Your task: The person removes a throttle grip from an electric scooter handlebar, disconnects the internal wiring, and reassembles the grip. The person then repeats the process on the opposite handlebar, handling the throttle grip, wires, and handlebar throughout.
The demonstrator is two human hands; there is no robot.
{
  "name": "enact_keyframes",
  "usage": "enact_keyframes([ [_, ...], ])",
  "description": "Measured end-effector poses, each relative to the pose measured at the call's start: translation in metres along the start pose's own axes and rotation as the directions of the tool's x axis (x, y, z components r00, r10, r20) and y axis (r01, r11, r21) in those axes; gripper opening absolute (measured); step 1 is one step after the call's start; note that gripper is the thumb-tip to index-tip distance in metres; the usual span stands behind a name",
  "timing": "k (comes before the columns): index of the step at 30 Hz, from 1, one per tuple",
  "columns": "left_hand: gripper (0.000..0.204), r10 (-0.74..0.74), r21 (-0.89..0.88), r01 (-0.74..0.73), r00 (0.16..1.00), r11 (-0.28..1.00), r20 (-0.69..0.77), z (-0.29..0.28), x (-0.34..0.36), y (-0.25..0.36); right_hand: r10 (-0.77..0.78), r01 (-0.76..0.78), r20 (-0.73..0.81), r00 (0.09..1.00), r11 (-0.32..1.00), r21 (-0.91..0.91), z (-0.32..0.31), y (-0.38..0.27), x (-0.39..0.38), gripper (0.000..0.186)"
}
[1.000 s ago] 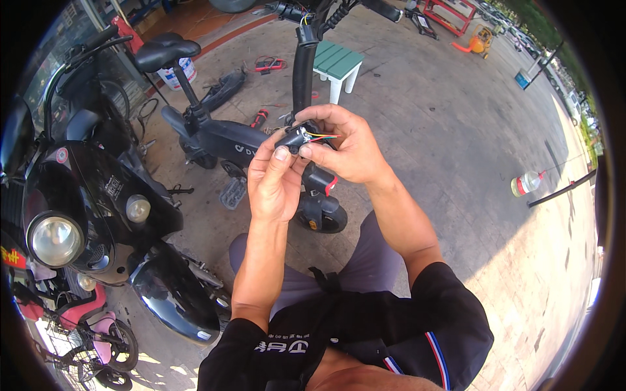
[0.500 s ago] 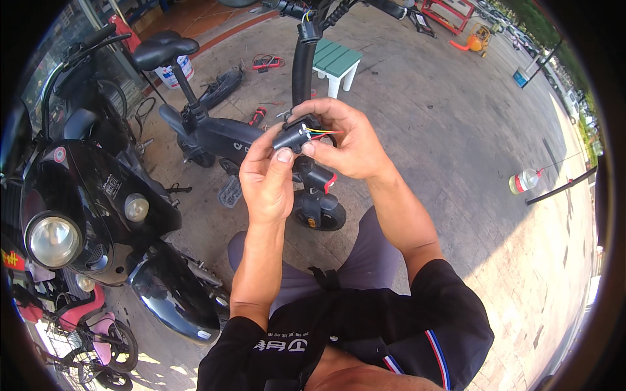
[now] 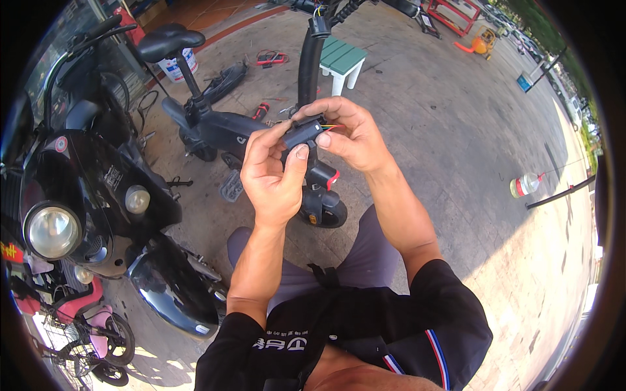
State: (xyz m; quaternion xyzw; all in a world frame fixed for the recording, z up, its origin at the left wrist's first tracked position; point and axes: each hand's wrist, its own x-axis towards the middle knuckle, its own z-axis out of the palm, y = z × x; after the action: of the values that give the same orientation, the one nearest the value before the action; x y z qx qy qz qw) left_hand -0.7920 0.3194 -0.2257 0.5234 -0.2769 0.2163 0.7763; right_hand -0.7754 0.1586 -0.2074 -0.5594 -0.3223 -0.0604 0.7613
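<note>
Between my two hands is a small black cylindrical housing (image 3: 302, 135), with thin yellow and red wires (image 3: 334, 126) coming out of its right end. My left hand (image 3: 272, 179) is closed around the left end, its thumb at the near side. On the other end, my right hand (image 3: 355, 140) grips with the thumb and curled fingers beside the wires. Behind and below the hands stands a black folding electric scooter with a seat (image 3: 168, 42), a steering stem (image 3: 309, 75) and a small front wheel (image 3: 326, 212). The hands partly hide its frame (image 3: 225, 132).
A black motor scooter (image 3: 85, 195) stands close on the left, with a pink bike (image 3: 98, 319) below it. Farther off are a green-topped stool (image 3: 342, 57), a red-and-black meter (image 3: 271, 58), a red-and-black tool (image 3: 261, 111) and a white bucket (image 3: 179, 65). A bottle (image 3: 525, 185) stands at right.
The black housing has turned a little, so its wired end now faces more to the right. My left hand has shifted slightly right with it; both hands keep hold.
</note>
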Motion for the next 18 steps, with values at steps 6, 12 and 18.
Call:
enact_keyframes([
  [6,0.037,0.032,0.209,-0.030,0.999,0.977,-0.004,0.008,-0.001,0.000,0.079,-0.097,0.060,0.995,0.894,0.437,-0.006,0.016,-0.004,0.034],
  [12,0.037,-0.053,0.155,0.072,0.991,0.985,-0.121,0.011,-0.001,-0.007,-0.186,0.177,-0.033,0.982,0.967,-0.184,0.000,0.022,-0.009,0.037],
  [18,0.043,-0.141,-0.140,0.139,0.990,0.980,-0.006,0.009,-0.004,-0.007,-0.191,0.164,-0.107,0.976,0.962,-0.217,0.006,0.023,-0.015,0.035],
])
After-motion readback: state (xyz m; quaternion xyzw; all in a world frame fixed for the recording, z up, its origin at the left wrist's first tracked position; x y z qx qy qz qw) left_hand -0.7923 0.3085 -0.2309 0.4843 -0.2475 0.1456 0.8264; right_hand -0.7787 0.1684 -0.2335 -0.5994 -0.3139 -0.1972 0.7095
